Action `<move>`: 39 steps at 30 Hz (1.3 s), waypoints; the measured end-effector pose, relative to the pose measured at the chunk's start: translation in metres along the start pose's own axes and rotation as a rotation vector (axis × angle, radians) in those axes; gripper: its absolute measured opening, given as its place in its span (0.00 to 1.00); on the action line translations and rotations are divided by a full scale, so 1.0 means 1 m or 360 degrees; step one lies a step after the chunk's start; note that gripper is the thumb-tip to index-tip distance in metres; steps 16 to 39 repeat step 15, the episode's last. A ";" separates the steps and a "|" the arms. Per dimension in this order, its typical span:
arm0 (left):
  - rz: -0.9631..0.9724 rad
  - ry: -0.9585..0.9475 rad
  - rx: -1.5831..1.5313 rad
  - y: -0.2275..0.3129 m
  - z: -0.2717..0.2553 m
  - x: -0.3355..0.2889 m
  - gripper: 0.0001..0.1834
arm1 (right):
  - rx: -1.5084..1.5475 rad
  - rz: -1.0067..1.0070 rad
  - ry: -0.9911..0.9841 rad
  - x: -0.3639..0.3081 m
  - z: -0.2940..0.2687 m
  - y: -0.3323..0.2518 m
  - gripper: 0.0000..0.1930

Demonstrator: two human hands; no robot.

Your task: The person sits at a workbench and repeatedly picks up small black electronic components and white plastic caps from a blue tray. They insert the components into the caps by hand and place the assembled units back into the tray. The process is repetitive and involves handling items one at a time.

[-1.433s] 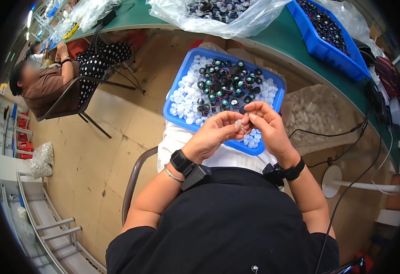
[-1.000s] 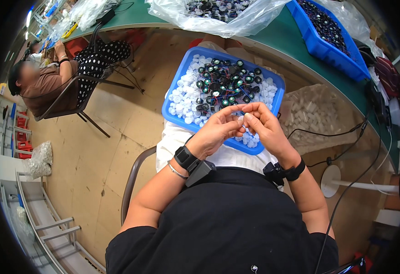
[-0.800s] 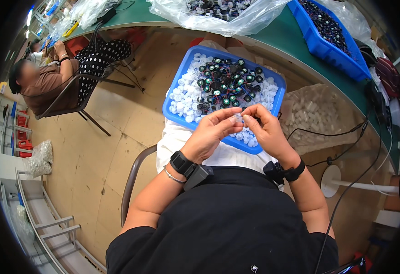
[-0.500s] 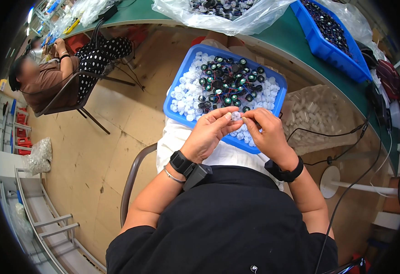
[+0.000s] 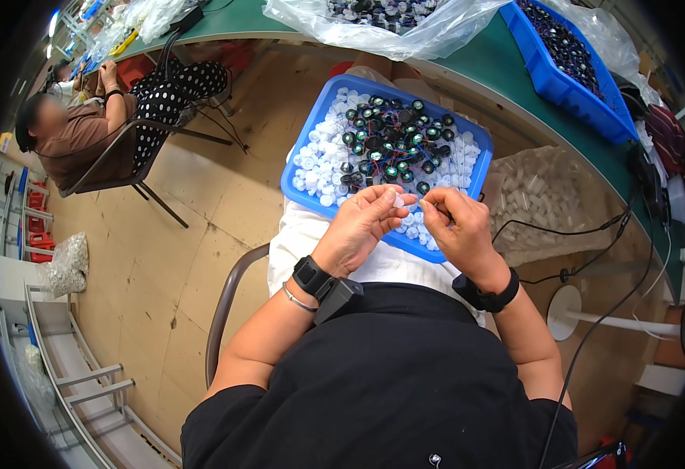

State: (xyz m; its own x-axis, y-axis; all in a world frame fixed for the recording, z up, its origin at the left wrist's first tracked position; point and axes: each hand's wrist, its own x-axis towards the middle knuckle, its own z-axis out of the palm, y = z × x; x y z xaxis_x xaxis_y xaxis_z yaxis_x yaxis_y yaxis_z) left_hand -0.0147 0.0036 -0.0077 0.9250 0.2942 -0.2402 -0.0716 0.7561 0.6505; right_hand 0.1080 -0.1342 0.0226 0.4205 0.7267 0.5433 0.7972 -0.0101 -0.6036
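Note:
A small translucent white plastic cap [image 5: 398, 201] is pinched between the thumb and fingers of my left hand [image 5: 360, 227]. Just to its right, my right hand [image 5: 464, 228] has its thumb and forefinger pressed together; whatever they grip, if anything, is too small to make out. Both hands are over the near edge of a blue tray [image 5: 303, 200] on my lap. Many similar white caps [image 5: 317, 162] fill that tray. On top of them lies a heap of round black parts [image 5: 395, 144] with greenish faces and thin red and blue wires.
Beyond the tray curves a green table [image 5: 479, 66] bearing an open plastic bag [image 5: 436, 43] and a blue bin [image 5: 581, 98] of wired parts. A bag of clear pieces [image 5: 538, 203] stands right of my lap, near black cables [image 5: 569, 230]. Another person [image 5: 84, 137] sits at left.
My right hand has drawn slightly away from the cap, to the right, leaving a small gap between the hands. The left hand keeps the cap, now more tucked against its fingers.

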 end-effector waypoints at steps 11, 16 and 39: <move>-0.0020 -0.0089 -0.0067 -0.006 -0.004 0.000 0.21 | -0.0013 -0.0021 -0.0088 -0.001 0.002 -0.003 0.04; -0.0025 -0.0095 -0.0067 -0.005 -0.004 0.000 0.22 | -0.0032 -0.0006 -0.0097 -0.002 0.003 -0.003 0.04; -0.0025 -0.0095 -0.0067 -0.005 -0.004 0.000 0.22 | -0.0032 -0.0006 -0.0097 -0.002 0.003 -0.003 0.04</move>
